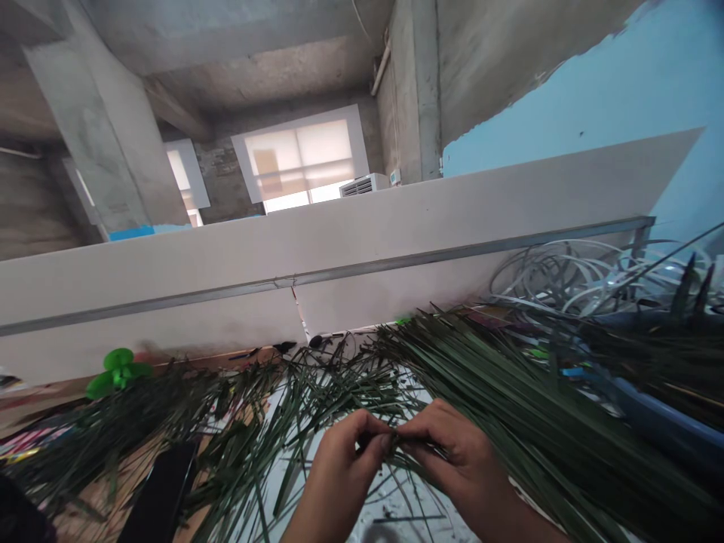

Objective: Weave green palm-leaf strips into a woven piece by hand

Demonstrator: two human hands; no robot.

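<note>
Close together over a pale work surface (396, 490), my two hands meet fingertip to fingertip. The thumb and index finger of my left hand (351, 460) pinch a small dark green bit of leaf strip (394, 445). My right hand (452, 445) pinches the same piece from the other side. Most of that piece is hidden by my fingers, so its exact shape cannot be made out. Loose cut green leaf strips (339, 392) lie scattered just beyond and to the left of my hands. A thick bundle of long green leaves (509, 407) lies to the right.
A black phone-like slab (161, 490) and a bright green three-lobed object (118, 372) are at left. On the right stand a blue tub (661, 411) with dark leaves and coils of whitish strip (566, 279). A white partition (367, 302) runs behind.
</note>
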